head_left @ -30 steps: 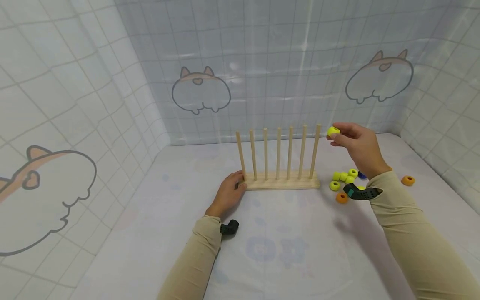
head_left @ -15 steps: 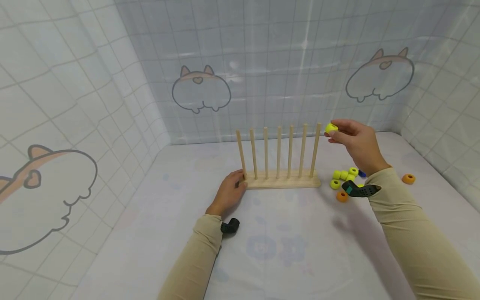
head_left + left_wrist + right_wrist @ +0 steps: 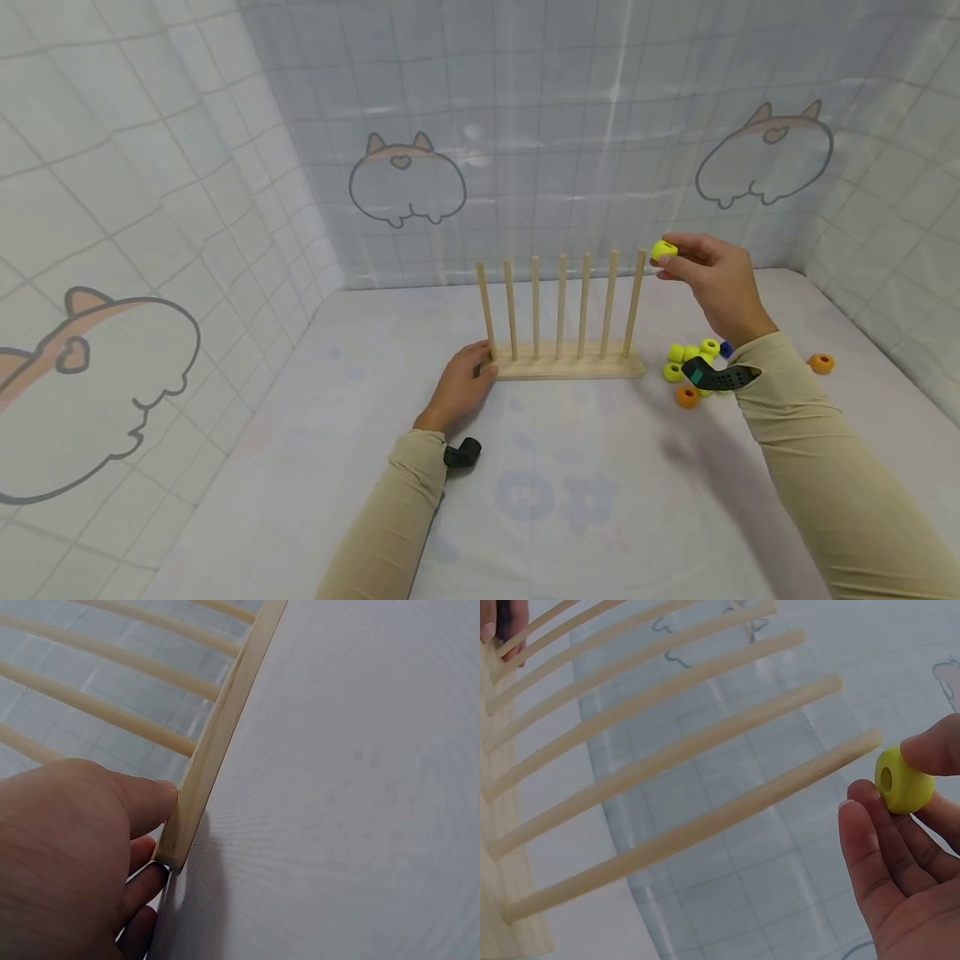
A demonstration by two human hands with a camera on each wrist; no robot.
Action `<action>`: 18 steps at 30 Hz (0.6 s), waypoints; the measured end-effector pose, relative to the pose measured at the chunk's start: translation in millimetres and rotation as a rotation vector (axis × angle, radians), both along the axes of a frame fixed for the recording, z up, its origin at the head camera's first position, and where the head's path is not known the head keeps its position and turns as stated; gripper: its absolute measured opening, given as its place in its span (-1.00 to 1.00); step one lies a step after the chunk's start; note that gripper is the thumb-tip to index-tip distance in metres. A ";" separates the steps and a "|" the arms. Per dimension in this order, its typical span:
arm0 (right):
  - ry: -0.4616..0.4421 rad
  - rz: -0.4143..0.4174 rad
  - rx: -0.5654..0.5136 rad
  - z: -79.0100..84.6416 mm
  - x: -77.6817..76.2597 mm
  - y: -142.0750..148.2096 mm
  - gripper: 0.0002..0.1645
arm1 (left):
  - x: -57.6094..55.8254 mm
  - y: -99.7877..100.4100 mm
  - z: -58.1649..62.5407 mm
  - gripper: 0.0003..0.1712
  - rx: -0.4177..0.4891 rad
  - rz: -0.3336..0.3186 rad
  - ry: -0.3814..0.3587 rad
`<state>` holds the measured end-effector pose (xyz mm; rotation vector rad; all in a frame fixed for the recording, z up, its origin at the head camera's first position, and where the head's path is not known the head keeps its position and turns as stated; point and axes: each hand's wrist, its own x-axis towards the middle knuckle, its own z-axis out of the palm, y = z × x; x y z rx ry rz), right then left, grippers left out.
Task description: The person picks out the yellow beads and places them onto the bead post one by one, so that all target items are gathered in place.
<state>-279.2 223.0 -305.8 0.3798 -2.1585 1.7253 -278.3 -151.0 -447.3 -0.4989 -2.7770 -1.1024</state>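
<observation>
A wooden peg rack [image 3: 562, 367] with several upright pegs stands on the table. My left hand [image 3: 461, 385] grips the left end of its base, thumb on the front edge and fingers around the end, as the left wrist view [image 3: 75, 847] shows. Between thumb and fingers my right hand [image 3: 716, 283] pinches a yellow bead [image 3: 663, 251], raised to the height of the peg tops. In the right wrist view the yellow bead [image 3: 904, 781] has its hole facing the rack, just beside the tip of the rightmost peg [image 3: 705, 821], which stands outside the hole.
Several yellow beads [image 3: 673, 372] lie in a cluster right of the rack, partly hidden by the right wrist. An orange bead [image 3: 686, 397] is in front of them, another orange bead [image 3: 822, 363] farther right, and a blue bead [image 3: 725, 349] behind. A tiled curtain [image 3: 562, 125] rises behind the rack.
The right hand has moved slightly left and up with the yellow bead, bringing it nearer the rightmost peg's tip. The left hand has stayed on the rack's base.
</observation>
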 end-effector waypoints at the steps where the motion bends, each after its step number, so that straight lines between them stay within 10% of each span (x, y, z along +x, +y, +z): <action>1: 0.003 0.003 -0.009 0.8 -0.3 -0.9 -0.47 | 0.1 -0.1 -0.1 -0.49 0.002 0.000 -0.004; 18: 0.035 0.117 -0.216 6.7 -3.7 -12.0 -0.53 | -2.7 -1.1 -4.2 -0.47 -0.017 0.001 0.005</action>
